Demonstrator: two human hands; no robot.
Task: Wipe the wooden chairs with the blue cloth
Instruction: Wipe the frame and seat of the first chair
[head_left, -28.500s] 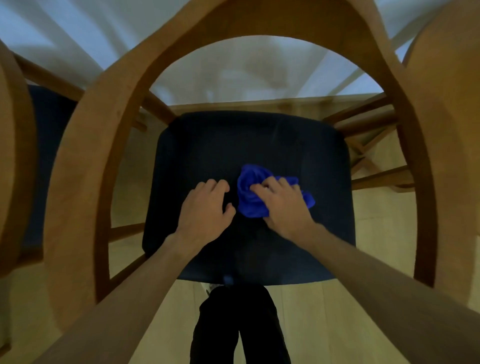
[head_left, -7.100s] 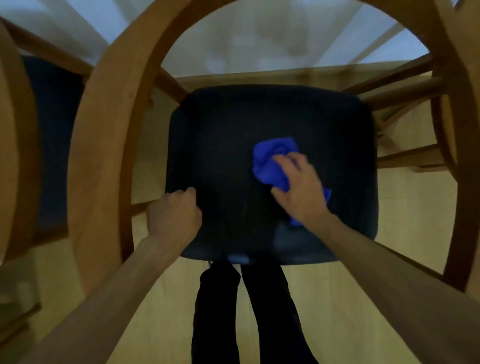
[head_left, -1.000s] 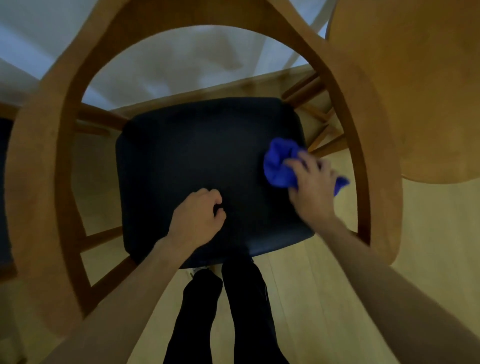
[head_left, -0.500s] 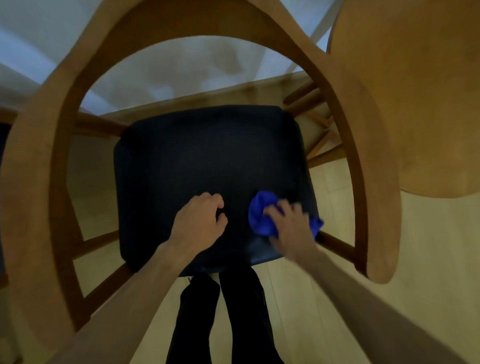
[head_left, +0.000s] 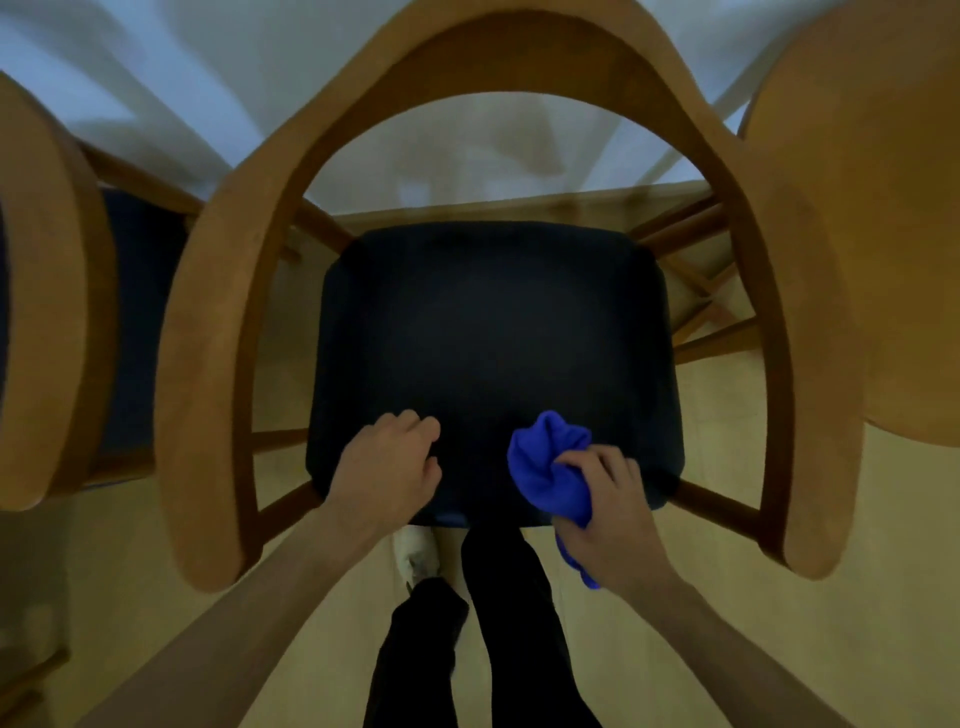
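On pale flooring, three wooden chairs (head_left: 218, 322); right hand (head_left: 608, 512) grips one blue cloth (head_left: 545, 467), left hand (head_left: 389, 470) loosely curled

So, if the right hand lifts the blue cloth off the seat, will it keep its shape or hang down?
The blue cloth is bunched in folds in the right hand, so it is probably soft and floppy. One end already droops below the hand, so it would likely hang. It looks light, and one hand's grip seems enough.

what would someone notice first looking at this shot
The bright blue cloth stands out most, bunched in the right hand at the near right edge of the dark seat. Around the seat curves the wooden chair frame. The left hand rests on the seat's near edge.
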